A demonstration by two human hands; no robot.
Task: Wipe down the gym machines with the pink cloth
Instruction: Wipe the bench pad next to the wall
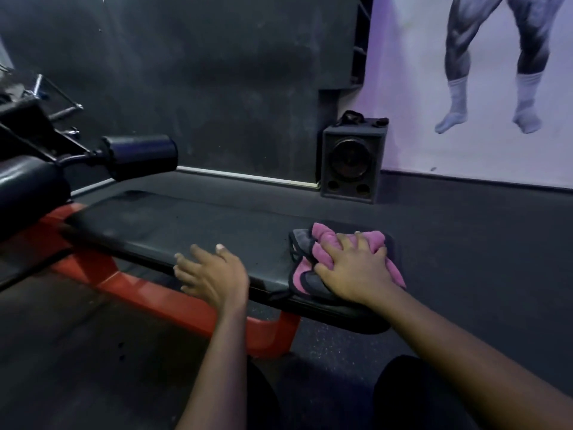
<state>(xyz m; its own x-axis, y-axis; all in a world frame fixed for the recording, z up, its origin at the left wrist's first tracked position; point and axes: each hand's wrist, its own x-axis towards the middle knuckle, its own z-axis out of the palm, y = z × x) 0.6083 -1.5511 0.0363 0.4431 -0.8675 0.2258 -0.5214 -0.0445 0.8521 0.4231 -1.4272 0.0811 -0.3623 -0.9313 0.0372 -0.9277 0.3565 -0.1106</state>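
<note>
One left hand (214, 274), one right hand (356, 270), one pink cloth (322, 237), one bench (186, 225), one roller pad (142, 155), one speaker (352, 159), one poster (412, 88).

No legible text, brand or number anywhere. Nothing to read on the speaker (352, 159), nor on the poster (403, 119) beside it

A black speaker (352, 159) stands on the floor (465, 228) beside a leg poster (483, 88).
</note>
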